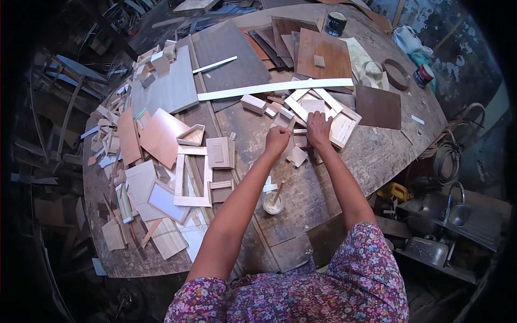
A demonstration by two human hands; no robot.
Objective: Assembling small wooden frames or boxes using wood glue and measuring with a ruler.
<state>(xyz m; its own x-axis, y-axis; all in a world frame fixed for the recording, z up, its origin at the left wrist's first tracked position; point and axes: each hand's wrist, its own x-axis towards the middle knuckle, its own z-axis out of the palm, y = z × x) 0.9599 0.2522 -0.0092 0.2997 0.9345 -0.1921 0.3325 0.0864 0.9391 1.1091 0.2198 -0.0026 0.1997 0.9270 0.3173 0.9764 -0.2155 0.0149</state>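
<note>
A: Workbench (334, 177): worn wood, covered with plywood offcuts, laminate sheets and strips. Largest loose item?

B: Long white strip (274, 88), lying across the far side. Nearer, a pale wooden frame (328, 116).

A: Hand positions?

B: Right hand (319, 129) open, palm flat, pressing on the frame's near edge. Left hand (277, 141) closed in a fist around a thin stick (290, 127), just beside the right.

A: Smallest item?

B: White glue cup (273, 203), near edge.

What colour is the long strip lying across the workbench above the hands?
The long strip is white or very pale cream, seen best in the head view.
</note>
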